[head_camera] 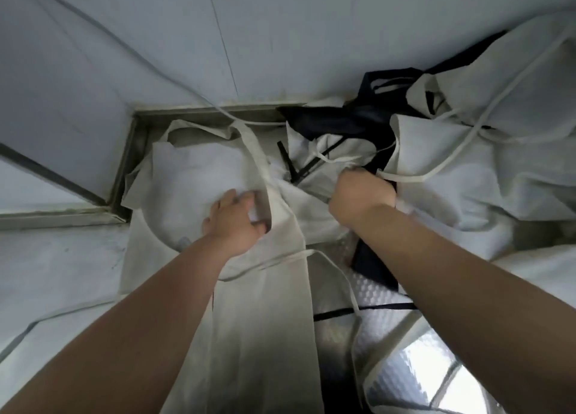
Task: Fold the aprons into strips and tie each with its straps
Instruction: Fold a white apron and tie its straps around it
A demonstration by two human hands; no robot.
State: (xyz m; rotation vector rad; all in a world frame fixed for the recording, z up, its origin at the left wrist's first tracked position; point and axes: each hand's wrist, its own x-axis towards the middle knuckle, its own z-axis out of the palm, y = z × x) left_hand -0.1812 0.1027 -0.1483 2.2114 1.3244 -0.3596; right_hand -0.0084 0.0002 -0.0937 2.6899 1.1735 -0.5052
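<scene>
Hands both down in the pile, bare forearms reaching in from the bottom edge. Left hand (233, 223) palm-down on the cream apron (268, 304), fingers (246, 197) curled together and pinching a fold of its cloth, thumb tucked under near the long neck strap (258, 161) that runs up and away just right of the knuckles. Apron body hanging down below that hand, between the two arms, with a thin waist tie (333, 264) trailing off its right edge. Right hand (363, 195) closed in a fist, back of hand to camera, clamped on bunched pale fabric and a thin strap end (349, 163) poking out above the knuckles; fingertips themselves hidden, so exact grip hard to tell. Dark apron (352, 117) heaped just beyond the fist, part of it also showing below the right wrist. More pale aprons (498, 152) piled to the right, loose straps looping across them. Steel tray rim (199, 111) behind the left hand, white surface (62, 273) out to the left. Whole picture a bit motion-blurred.
</scene>
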